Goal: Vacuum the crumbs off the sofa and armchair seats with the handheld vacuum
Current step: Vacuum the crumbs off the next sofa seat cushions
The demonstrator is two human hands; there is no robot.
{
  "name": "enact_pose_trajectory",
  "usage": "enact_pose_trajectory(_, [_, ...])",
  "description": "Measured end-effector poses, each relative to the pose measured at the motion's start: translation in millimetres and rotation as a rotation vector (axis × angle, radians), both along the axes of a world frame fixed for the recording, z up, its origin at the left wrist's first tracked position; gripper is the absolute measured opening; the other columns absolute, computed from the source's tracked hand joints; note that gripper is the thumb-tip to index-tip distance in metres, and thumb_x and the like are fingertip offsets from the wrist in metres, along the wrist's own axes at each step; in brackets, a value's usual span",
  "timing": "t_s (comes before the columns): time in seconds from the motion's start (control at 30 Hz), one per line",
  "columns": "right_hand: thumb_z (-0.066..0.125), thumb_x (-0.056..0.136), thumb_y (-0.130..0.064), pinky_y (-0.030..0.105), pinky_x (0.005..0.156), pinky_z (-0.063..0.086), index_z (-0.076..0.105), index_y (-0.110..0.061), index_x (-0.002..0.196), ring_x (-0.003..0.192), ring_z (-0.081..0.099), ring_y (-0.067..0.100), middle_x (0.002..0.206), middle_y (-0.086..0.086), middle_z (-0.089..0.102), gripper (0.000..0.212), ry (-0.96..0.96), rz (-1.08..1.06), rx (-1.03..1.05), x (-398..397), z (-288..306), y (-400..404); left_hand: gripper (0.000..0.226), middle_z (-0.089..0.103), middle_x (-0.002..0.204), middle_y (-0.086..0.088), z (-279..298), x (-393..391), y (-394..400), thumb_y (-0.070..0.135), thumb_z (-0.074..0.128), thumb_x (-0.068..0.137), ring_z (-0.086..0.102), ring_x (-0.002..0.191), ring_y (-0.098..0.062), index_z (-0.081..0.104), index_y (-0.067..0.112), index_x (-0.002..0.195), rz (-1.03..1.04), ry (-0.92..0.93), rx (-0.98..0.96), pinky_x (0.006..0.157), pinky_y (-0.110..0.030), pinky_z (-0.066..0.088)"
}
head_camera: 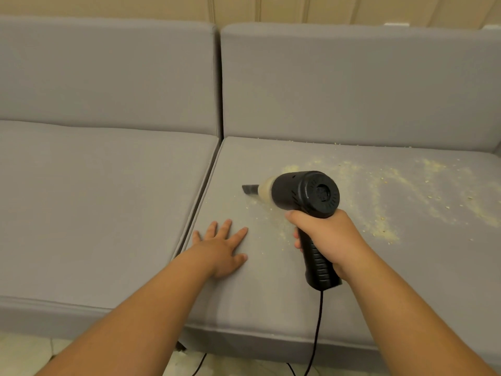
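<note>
- Head view: right hand (329, 240) wrapped round the ribbed grip of a black handheld vacuum (303, 194); nozzle points left, tip at or just above the right seat cushion (271, 294).
- Left hand (221, 249) flat, fingers spread, palm pressed on the same cushion near its left edge.
- Crumbs (385, 196) scattered right of the vacuum, a few under the nozzle.
- Black cord (318, 327) hangs from the handle down over the cushion front.
- Left seat cushion (95, 207) adjoining.

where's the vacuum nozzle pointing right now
In the head view, the nozzle points left over the right seat cushion, just beyond the left hand, away from the crumbs.
</note>
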State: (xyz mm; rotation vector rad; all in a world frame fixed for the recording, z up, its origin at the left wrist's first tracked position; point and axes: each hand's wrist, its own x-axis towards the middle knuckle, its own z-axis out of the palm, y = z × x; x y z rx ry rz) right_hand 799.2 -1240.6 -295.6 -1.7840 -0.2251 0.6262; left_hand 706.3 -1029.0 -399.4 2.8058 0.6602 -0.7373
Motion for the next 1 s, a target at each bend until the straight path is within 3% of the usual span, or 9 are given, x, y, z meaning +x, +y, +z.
enact_pose_trajectory(0.17, [0.08, 0.085, -0.022, 0.04, 0.074, 0.061, 0.075, -0.007, 0.087, 0.061, 0.072, 0.019, 0.071, 0.008, 0.073, 0.016, -0.076, -0.118, -0.024, 4, -4, -7, 0.07, -0.023, 0.17, 0.007, 1, -7, 0, 0.064, 0.028, 0.104, -0.017, 0.158, -0.026, -0.013, 0.049, 0.16, -0.018, -0.003, -0.006, 0.124, -0.063, -0.001])
enact_pose_trajectory(0.4, [0.081, 0.088, -0.021, 0.039, 0.073, 0.063, 0.075, -0.007, 0.094, 0.06, 0.07, 0.018, 0.072, 0.009, 0.074, 0.016, -0.024, 0.025, 0.009, -7, -4, 19, 0.072, -0.023, 0.17, 0.006, 3, -33, -8, 0.062, 0.03, 0.104, -0.017, 0.158, -0.025, -0.012, 0.047, 0.161, -0.048, 0.009, -0.026, 0.126, -0.059, 0.0])
enact_pose_trajectory(0.7, [0.082, 0.086, -0.024, 0.047, 0.081, 0.064, 0.076, -0.006, 0.094, 0.061, 0.071, 0.019, 0.073, 0.009, 0.075, 0.021, -0.046, 0.036, -0.014, -18, -8, 8, 0.072, -0.023, 0.17, 0.006, 9, -50, -18, 0.062, 0.03, 0.104, -0.017, 0.158, -0.024, -0.011, 0.047, 0.161, -0.047, 0.028, -0.06, 0.127, -0.056, 0.0])
enact_pose_trajectory(0.83, [0.082, 0.087, -0.024, 0.042, 0.076, 0.062, 0.076, -0.01, 0.096, 0.061, 0.072, 0.02, 0.076, 0.01, 0.075, 0.018, -0.019, 0.111, -0.031, -26, 1, -8, 0.074, -0.022, 0.171, 0.006, 11, -57, -20, 0.061, 0.032, 0.104, -0.016, 0.158, -0.024, -0.015, 0.048, 0.16, -0.037, 0.021, -0.084, 0.127, -0.055, 0.001])
enact_pose_trajectory(1.0, [0.08, 0.086, -0.02, 0.038, 0.071, 0.06, 0.075, -0.006, 0.091, 0.06, 0.07, 0.019, 0.074, 0.01, 0.073, 0.015, -0.084, -0.057, -0.026, -33, 4, -30, 0.074, -0.021, 0.171, 0.006, 13, -67, -31, 0.06, 0.033, 0.105, -0.014, 0.158, -0.024, -0.013, 0.045, 0.161, -0.038, 0.038, -0.066, 0.127, -0.055, 0.003])
